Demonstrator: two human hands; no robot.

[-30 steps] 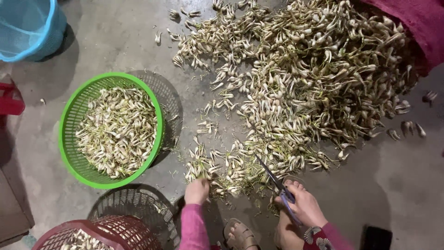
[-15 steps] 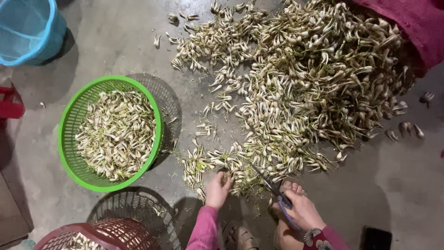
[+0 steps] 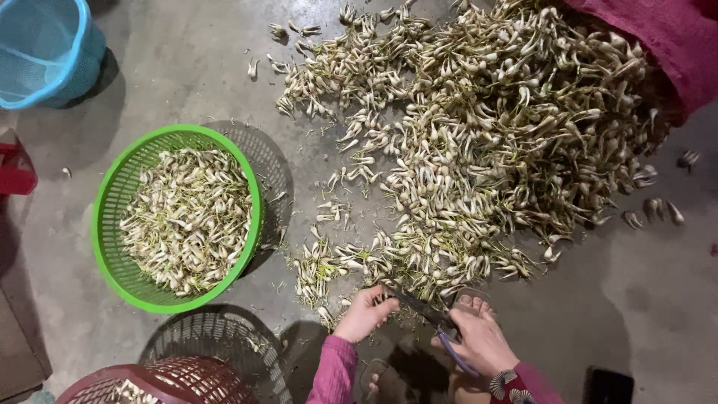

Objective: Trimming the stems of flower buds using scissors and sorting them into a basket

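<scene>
Two bare hands work at the near edge of a large heap of small white bulbs (image 3: 486, 142) with pale green shoots, spread over a grey concrete floor (image 3: 636, 299). The left hand (image 3: 365, 314) reaches into the loose bulbs at the heap's lower fringe, fingers curled and pinched together on what appears to be one or a few bulbs; the exact piece held cannot be made out. The right hand (image 3: 482, 343) is closed round the bluish handles of a pair of scissors (image 3: 426, 314), whose dark blades point left and up towards the left hand and end just beside its fingers. Whether the blades are parted or together cannot be told. Both wrists show pink sleeves. A sandalled foot (image 3: 470, 301) sits just beside the right hand, touching the heap's edge. To the left, well apart from the hands, a green basket (image 3: 105, 247) holds a layer of the same bulbs. A dark red basket (image 3: 172, 381) sits at the bottom edge, a blue basket (image 3: 45, 52) at the top left corner, and a dark red cloth (image 3: 666, 45) covers the heap's top right
</scene>
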